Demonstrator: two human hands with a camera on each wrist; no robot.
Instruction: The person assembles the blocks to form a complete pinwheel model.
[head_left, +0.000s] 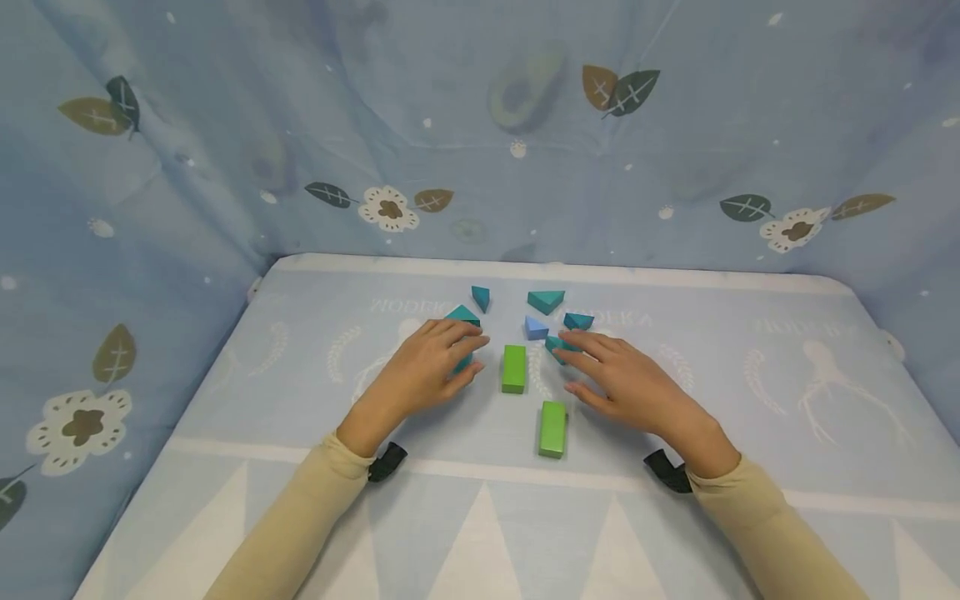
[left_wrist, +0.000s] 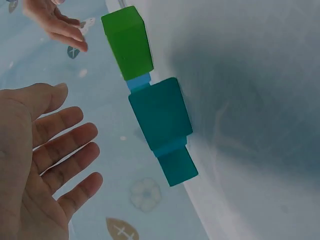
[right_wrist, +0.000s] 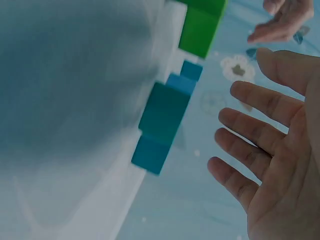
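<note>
Two green rectangular blocks lie between the hands in the head view, one farther back and one nearer. My left hand hovers with spread fingers beside a teal triangular block and another teal block, partly hidden by the fingers. My right hand has its fingertips over a teal block, partly covering it. Both wrist views show extended, slightly bent fingers and nothing gripped; in the left wrist view a large teal block stands apart from the hand.
Behind the hands lie a small blue triangular block, a wide teal triangular block and two darker teal blocks, one at left and one at right. A patterned cloth covers the table; a patterned curtain hangs behind it.
</note>
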